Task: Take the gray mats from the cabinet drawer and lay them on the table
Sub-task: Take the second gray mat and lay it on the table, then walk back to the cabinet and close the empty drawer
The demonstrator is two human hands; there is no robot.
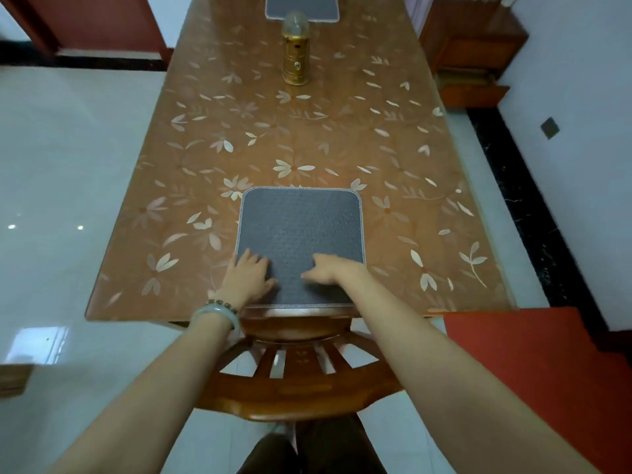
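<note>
Gray mat (301, 230) (both hands flat) meets table (393, 138) edge.

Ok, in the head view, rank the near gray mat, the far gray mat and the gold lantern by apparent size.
Largest: near gray mat.
Then gold lantern and far gray mat: about alike, since the mat is farther away and cropped by the frame's top edge.

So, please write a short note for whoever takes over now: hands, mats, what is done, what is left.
Left hand: open, flat on the near left part of the dark gray square mat.
Right hand: open, fingers resting on the same mat.
This mat lies flat at the near end of the long orange flowered table; a second gray mat lies at the far end, beyond the golden lantern.
Done: two mats laid. Left: release this one; whether the wooden cabinet holds more cannot be seen.
</note>
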